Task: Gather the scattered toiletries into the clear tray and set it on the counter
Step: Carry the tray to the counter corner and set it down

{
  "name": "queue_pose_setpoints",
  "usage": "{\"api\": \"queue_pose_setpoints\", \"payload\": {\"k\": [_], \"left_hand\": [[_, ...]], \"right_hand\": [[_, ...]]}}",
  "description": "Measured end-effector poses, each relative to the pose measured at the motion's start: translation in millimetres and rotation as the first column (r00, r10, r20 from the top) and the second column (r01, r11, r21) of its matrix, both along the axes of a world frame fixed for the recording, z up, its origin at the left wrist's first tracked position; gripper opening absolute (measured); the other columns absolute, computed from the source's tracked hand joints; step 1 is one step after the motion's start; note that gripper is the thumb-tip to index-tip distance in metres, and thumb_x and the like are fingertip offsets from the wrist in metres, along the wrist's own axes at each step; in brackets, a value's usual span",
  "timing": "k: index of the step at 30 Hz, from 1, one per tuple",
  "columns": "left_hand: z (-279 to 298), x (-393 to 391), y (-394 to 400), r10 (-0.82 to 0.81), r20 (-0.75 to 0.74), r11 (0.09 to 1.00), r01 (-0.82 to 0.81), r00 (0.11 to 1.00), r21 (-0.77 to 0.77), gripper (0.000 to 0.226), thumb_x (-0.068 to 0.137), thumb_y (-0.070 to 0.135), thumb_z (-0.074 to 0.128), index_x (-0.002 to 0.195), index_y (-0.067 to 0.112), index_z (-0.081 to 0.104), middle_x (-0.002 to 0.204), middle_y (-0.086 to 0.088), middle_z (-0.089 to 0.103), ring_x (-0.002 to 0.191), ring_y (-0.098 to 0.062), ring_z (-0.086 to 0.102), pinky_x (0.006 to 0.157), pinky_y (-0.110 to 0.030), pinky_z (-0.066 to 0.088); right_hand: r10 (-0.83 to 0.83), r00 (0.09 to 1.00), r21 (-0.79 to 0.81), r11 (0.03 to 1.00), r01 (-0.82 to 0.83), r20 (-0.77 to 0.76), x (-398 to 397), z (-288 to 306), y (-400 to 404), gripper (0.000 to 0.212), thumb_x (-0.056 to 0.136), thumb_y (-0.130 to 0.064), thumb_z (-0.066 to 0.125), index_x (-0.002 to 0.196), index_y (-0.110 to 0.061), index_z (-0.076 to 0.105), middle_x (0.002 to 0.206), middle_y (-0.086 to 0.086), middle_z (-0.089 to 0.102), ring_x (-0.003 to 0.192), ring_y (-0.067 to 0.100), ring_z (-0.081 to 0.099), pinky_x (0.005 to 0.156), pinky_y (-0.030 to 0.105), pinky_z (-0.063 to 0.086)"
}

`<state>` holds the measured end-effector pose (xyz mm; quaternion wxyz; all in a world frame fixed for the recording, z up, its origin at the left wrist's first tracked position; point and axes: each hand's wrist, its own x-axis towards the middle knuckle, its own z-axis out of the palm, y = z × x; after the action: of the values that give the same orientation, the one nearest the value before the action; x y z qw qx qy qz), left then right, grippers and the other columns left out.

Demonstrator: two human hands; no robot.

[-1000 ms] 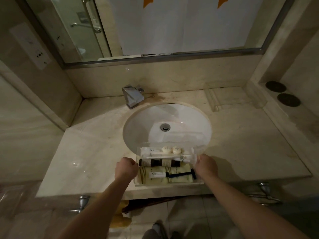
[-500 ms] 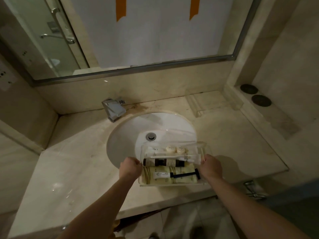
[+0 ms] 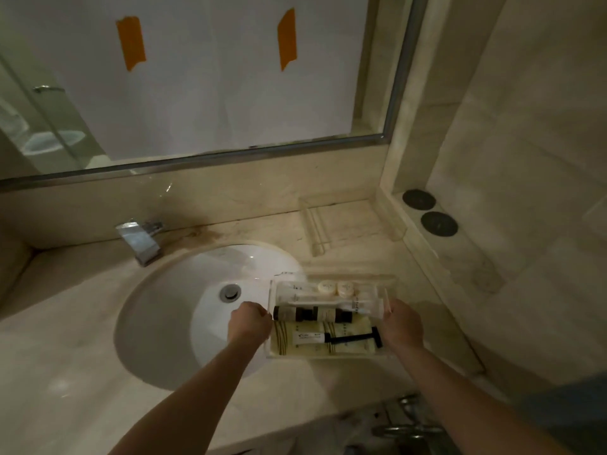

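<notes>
Toiletries (image 3: 315, 338) already fill the clear tray (image 3: 331, 356), which we carry over the counter (image 3: 354, 238) just right of the sink (image 3: 184, 310), left hand (image 3: 250, 323) and right hand (image 3: 401, 325) gripping its ends. Next, we judge, comes lowering it level onto bare counter.

I have carried the clear tray (image 3: 331, 354) to my right: a second ago it sat over the near rim of the sink (image 3: 184, 310), and now only its left end overlaps the basin while the rest hangs above the counter (image 3: 377, 257). My left hand (image 3: 250, 323) and right hand (image 3: 401, 325) moved with it, gripping its ends.
</notes>
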<state>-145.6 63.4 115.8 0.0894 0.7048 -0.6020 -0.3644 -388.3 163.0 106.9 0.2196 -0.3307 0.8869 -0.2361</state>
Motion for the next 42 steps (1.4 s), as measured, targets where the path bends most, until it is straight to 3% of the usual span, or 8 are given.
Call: {"api": "queue_pose_setpoints", "payload": {"k": [3, 6, 9, 14, 17, 30, 38, 42], "left_hand": [[-1, -39, -3, -0.002, -0.01, 1.0, 0.002, 1.0, -0.001, 0.028, 0.079, 0.007, 0.05, 0.059, 0.014, 0.067, 0.068, -0.007, 0.071, 0.069, -0.022, 0.068, 0.069, -0.03, 0.058], [-2, -72, -7, -0.007, -0.017, 1.0, 0.007, 1.0, -0.003, 0.028, 0.077, 0.006, 0.049, 0.059, 0.012, 0.068, 0.067, -0.008, 0.071, 0.067, -0.022, 0.067, 0.063, -0.027, 0.053], [-4, -97, -9, -0.01, -0.02, 1.0, 0.01, 1.0, 0.006, 0.028, 0.079, 0.007, 0.049, 0.061, 0.011, 0.069, 0.068, -0.008, 0.071, 0.068, -0.022, 0.066, 0.061, -0.026, 0.05], [-7, -124, -23, -0.042, 0.004, 0.999, 0.042, 0.999, -0.004, 0.029, 0.084, 0.011, 0.049, 0.061, 0.014, 0.066, 0.072, -0.007, 0.069, 0.07, -0.022, 0.065, 0.062, -0.027, 0.049], [-7, -130, -33, -0.06, 0.028, 0.998, 0.06, 0.998, -0.007, 0.028, 0.086, 0.013, 0.049, 0.065, 0.012, 0.068, 0.071, -0.007, 0.068, 0.069, -0.02, 0.065, 0.062, -0.027, 0.051], [-19, -136, -60, 0.006, 0.066, 1.0, -0.006, 0.998, 0.004, 0.031, 0.089, 0.012, 0.048, 0.063, 0.013, 0.064, 0.063, -0.002, 0.059, 0.055, -0.012, 0.051, 0.05, -0.022, 0.037], [-21, -129, -70, 0.013, 0.05, 1.0, -0.013, 0.999, 0.003, 0.029, 0.088, 0.013, 0.05, 0.064, 0.012, 0.066, 0.068, -0.006, 0.066, 0.063, -0.019, 0.061, 0.052, -0.024, 0.043], [-19, -121, -70, 0.031, 0.078, 1.0, -0.031, 0.996, 0.001, 0.03, 0.086, 0.01, 0.047, 0.059, 0.012, 0.06, 0.062, -0.004, 0.059, 0.057, -0.018, 0.054, 0.047, -0.023, 0.037]], "right_hand": [[-0.017, 1.0, -0.008, 1.0, 0.017, 0.02, -38, -3, -4, 0.015, 0.089, -0.006, 0.048, 0.082, -0.011, 0.06, 0.093, 0.014, 0.067, 0.075, 0.024, 0.052, 0.063, 0.028, 0.039], [-0.022, 1.0, 0.005, 1.0, 0.022, 0.022, -69, 1, -8, 0.018, 0.091, -0.004, 0.045, 0.084, -0.01, 0.06, 0.099, 0.018, 0.066, 0.077, 0.026, 0.053, 0.065, 0.028, 0.038], [-0.001, 1.0, 0.05, 0.999, 0.003, -0.028, -94, 1, -13, 0.022, 0.094, -0.005, 0.042, 0.099, -0.008, 0.063, 0.108, 0.02, 0.064, 0.098, 0.034, 0.059, 0.071, 0.026, 0.033], [-0.065, 0.997, 0.038, 0.997, 0.066, -0.037, -119, -16, -24, 0.023, 0.091, -0.008, 0.048, 0.092, -0.006, 0.07, 0.097, 0.021, 0.068, 0.088, 0.035, 0.066, 0.066, 0.029, 0.044], [-0.08, 0.996, 0.09, 0.993, 0.082, -0.024, -119, -17, -25, 0.019, 0.091, -0.01, 0.052, 0.096, -0.004, 0.069, 0.1, 0.02, 0.067, 0.093, 0.035, 0.065, 0.071, 0.032, 0.049], [-0.081, 0.996, 0.057, 0.995, 0.083, -0.036, -126, -28, -59, 0.022, 0.091, -0.005, 0.048, 0.104, -0.002, 0.066, 0.11, 0.023, 0.062, 0.1, 0.037, 0.061, 0.081, 0.035, 0.049], [-0.05, 0.994, 0.083, 0.995, 0.058, -0.092, -125, -37, -73, 0.019, 0.087, -0.007, 0.052, 0.096, -0.007, 0.069, 0.104, 0.017, 0.063, 0.098, 0.034, 0.06, 0.084, 0.04, 0.053], [-0.014, 0.998, 0.076, 0.997, 0.019, -0.067, -118, -39, -76, 0.02, 0.089, -0.006, 0.05, 0.1, -0.004, 0.068, 0.105, 0.018, 0.064, 0.102, 0.034, 0.059, 0.08, 0.032, 0.045]]}}
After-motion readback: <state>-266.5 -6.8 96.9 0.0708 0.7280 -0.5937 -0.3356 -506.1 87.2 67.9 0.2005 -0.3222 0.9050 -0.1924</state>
